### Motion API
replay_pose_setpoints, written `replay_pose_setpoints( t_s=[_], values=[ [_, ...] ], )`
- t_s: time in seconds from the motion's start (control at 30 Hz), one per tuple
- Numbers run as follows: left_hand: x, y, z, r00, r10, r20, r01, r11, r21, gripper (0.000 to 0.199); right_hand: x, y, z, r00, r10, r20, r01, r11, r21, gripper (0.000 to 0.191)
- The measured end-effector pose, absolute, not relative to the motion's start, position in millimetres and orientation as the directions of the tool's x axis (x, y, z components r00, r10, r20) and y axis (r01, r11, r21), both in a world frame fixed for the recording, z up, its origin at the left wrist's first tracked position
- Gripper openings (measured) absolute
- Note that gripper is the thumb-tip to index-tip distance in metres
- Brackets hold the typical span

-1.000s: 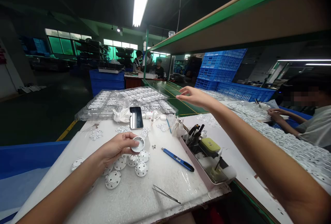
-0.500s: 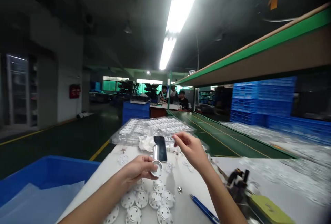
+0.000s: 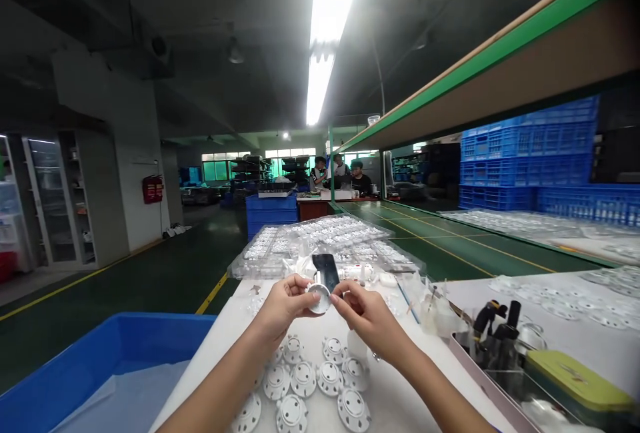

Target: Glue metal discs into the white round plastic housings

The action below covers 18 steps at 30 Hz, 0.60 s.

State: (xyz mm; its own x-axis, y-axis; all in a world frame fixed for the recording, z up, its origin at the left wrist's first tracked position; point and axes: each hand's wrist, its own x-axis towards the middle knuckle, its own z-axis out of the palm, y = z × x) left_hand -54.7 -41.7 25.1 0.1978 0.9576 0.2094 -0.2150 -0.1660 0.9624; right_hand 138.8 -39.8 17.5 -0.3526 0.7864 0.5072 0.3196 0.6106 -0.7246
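Between the thumb and fingers of my left hand [image 3: 283, 306] is a round, silvery-white disc part [image 3: 321, 301], tilted so its shallow face shows. My right hand [image 3: 367, 316] is at the disc's right edge with thumb and forefinger pinched together; whatever they hold is too small to make out. Below both hands, several white round parts with holes [image 3: 330, 378] lie on the white table [image 3: 400, 393]. Just behind the disc lies a dark phone [image 3: 327, 268], beside crumpled clear plastic.
Clear trays of white parts [image 3: 320, 236] cover the table's far end. A blue bin [image 3: 150, 333] stands at left. At right are a tool box holding black-handled tools [image 3: 493, 326] and a yellow-green lid [image 3: 580, 380]. A green-edged shelf [image 3: 480, 73] overhangs the right; people sit far back.
My right hand has come down and left to the disc's edge. The disc in my left hand has risen slightly, and the camera view has shifted. The blue pen is now out of sight.
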Motion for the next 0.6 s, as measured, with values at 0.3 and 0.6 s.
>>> replay_pose_setpoints(
  t_s=[0.3, 0.6],
  values=[
    [-56, -51, 28, 0.261, 0.879, 0.399, -0.117, -0.382, 0.917, 0.033, 130, -50, 13, -0.434, 0.744, 0.508, 0.273, 0.646, -0.713, 0.033],
    [-63, -40, 22, 0.314, 0.835, 0.452, -0.034, -0.466, 0.884, 0.035, 125, -47, 10, -0.307, 0.787, 0.535, 0.133, 0.593, -0.794, 0.029]
  ],
)
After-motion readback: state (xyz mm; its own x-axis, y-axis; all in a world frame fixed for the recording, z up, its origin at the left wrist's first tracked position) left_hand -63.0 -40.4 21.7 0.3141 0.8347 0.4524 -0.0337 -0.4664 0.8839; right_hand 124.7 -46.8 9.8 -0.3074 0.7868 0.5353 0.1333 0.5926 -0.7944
